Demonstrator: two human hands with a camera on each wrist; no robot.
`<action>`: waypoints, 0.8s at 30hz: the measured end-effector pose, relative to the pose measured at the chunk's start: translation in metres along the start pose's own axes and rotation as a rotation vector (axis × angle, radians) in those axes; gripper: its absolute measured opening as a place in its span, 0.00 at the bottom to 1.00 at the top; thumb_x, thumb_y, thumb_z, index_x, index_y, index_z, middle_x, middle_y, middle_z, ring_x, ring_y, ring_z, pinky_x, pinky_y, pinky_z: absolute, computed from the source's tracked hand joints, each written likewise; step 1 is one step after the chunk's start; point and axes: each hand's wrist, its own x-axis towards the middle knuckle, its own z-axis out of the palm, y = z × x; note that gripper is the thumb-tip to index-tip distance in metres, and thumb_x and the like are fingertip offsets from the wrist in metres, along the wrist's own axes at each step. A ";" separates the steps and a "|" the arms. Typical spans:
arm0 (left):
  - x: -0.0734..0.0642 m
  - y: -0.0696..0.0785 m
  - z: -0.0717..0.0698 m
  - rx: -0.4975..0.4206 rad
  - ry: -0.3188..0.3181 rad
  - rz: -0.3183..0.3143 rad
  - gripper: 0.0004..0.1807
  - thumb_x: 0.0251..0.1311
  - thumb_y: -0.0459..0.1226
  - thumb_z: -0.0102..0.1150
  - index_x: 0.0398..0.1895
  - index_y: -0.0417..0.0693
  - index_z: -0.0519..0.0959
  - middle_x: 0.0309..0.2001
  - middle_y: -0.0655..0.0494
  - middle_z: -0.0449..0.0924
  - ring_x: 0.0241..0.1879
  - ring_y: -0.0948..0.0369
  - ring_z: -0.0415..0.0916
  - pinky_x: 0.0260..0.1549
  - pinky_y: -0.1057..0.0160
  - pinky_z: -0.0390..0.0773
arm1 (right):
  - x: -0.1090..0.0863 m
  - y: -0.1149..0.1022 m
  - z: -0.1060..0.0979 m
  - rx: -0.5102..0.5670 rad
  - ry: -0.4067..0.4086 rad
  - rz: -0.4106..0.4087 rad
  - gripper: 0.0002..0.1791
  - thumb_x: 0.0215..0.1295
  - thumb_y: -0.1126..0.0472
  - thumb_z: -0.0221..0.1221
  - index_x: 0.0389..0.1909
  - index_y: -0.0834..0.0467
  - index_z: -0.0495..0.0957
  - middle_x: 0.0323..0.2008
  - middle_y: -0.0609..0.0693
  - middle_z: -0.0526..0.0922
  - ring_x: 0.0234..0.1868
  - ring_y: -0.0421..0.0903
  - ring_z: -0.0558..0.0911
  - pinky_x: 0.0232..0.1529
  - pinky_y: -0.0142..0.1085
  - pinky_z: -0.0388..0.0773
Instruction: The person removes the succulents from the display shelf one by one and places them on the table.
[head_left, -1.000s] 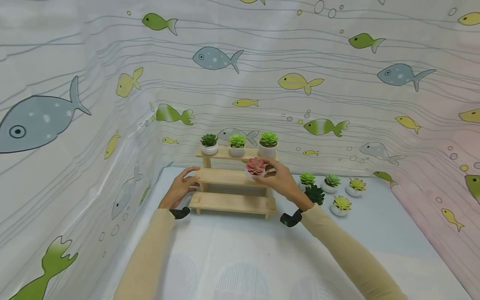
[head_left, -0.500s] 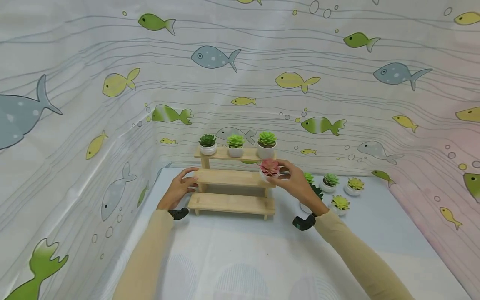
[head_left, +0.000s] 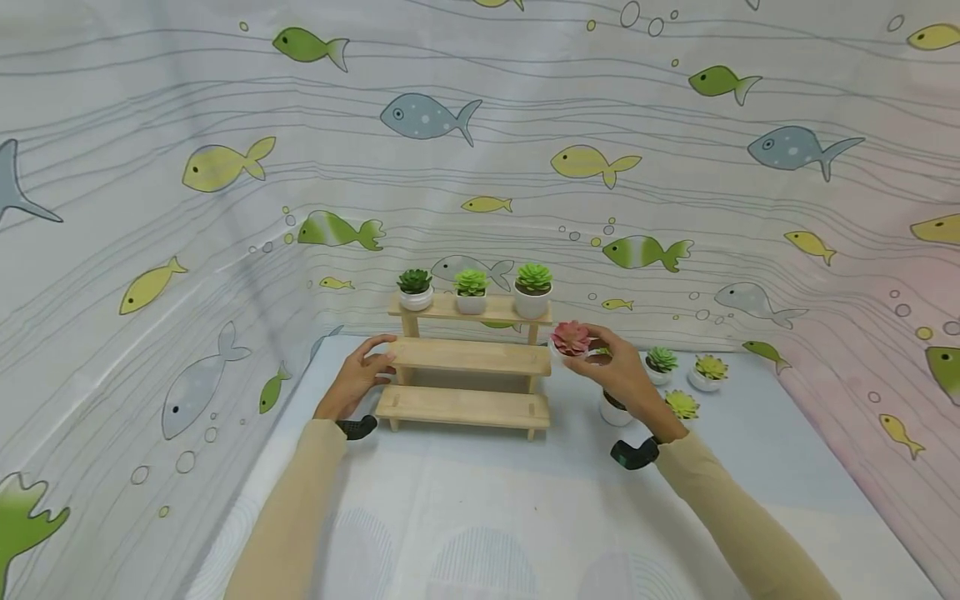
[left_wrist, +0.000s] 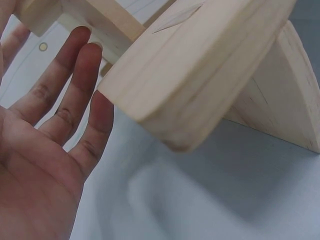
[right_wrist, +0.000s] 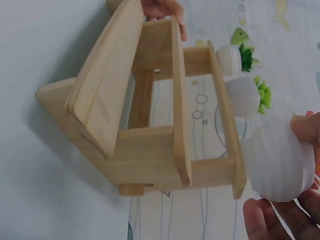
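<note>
In the head view my right hand [head_left: 618, 371] holds a pink succulent [head_left: 570, 338] in a small white pot, just off the right end of the wooden stand's middle shelf [head_left: 468, 356]. In the right wrist view, thumb and fingers pinch that ribbed white pot [right_wrist: 280, 160]; its plant is mostly hidden. My left hand [head_left: 352, 379] stays at the left end of the middle shelf. Its fingers [left_wrist: 75, 90] look fairly straight in the left wrist view, with fingertips at the wood [left_wrist: 165, 65]. Three potted succulents stand on the top shelf: dark green [head_left: 415, 287], light green [head_left: 471, 290] and bright green [head_left: 533, 287].
Right of the stand, several more potted succulents stand on the table: a pale green one [head_left: 661, 364], a yellowish one [head_left: 707, 372] and a yellow-green one [head_left: 681, 405]. A white pot [head_left: 615, 410] is partly behind my right hand. Fish-print cloth [head_left: 480, 167] forms the walls.
My right hand has carried the pink succulent to the right, from in front of the shelves to beyond the stand's right end. My left hand has stayed at the stand.
</note>
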 end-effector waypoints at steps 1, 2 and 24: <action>0.000 0.000 0.000 -0.001 -0.001 0.001 0.28 0.72 0.44 0.63 0.73 0.56 0.70 0.49 0.47 0.82 0.57 0.36 0.73 0.57 0.39 0.75 | -0.001 0.001 -0.003 -0.009 0.002 0.015 0.43 0.62 0.44 0.72 0.74 0.53 0.68 0.59 0.56 0.78 0.55 0.55 0.80 0.51 0.43 0.82; 0.000 0.000 -0.001 -0.001 -0.001 0.002 0.28 0.72 0.44 0.63 0.73 0.56 0.70 0.49 0.47 0.82 0.57 0.36 0.73 0.57 0.39 0.75 | -0.003 0.002 -0.005 -0.013 0.004 0.029 0.43 0.62 0.43 0.72 0.75 0.53 0.67 0.59 0.57 0.77 0.55 0.56 0.80 0.50 0.43 0.82; 0.012 -0.026 -0.005 0.052 0.029 0.047 0.29 0.70 0.51 0.63 0.72 0.63 0.71 0.50 0.50 0.81 0.55 0.41 0.75 0.52 0.49 0.79 | -0.033 0.039 -0.062 -0.043 0.096 0.158 0.46 0.67 0.40 0.67 0.79 0.54 0.61 0.62 0.60 0.74 0.60 0.57 0.76 0.47 0.25 0.76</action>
